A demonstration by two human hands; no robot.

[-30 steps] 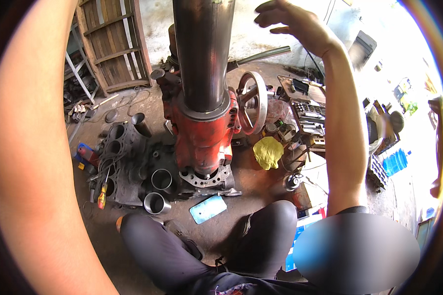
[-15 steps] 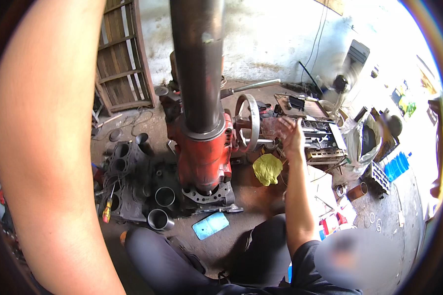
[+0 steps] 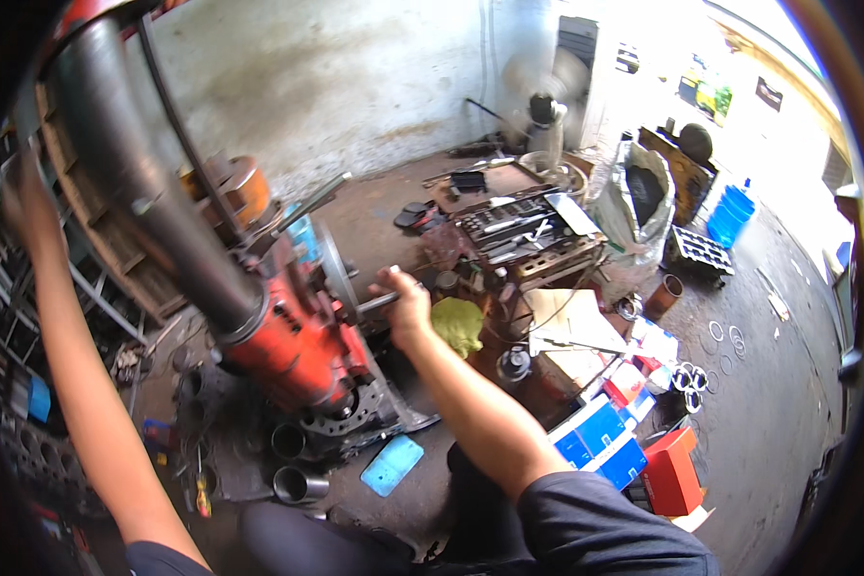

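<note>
A red machine (image 3: 293, 350) with a tall dark column (image 3: 149, 192) stands on the floor in front of me. My right hand (image 3: 405, 305) is closed around the metal handle (image 3: 374, 302) that sticks out of the grey handwheel (image 3: 336, 274) on the machine's right side. My left hand (image 3: 24, 197) is raised high at the left, up by the top of the column; what it grips is hidden at the frame's dark edge. Metal cylinder sleeves (image 3: 298, 480) stand on the floor at the machine's base.
A yellow rag (image 3: 459, 324) lies just right of my right hand. An open tool tray (image 3: 523, 235) sits behind it, a fan (image 3: 545, 110) beyond. Blue and red boxes (image 3: 634, 451) lie at the right, a blue pad (image 3: 392, 465) near my knees, wooden shelving (image 3: 96, 259) at the left.
My right hand came down from above the column and took hold of the handwheel's handle. My head turned, so the machine now leans left in view.
</note>
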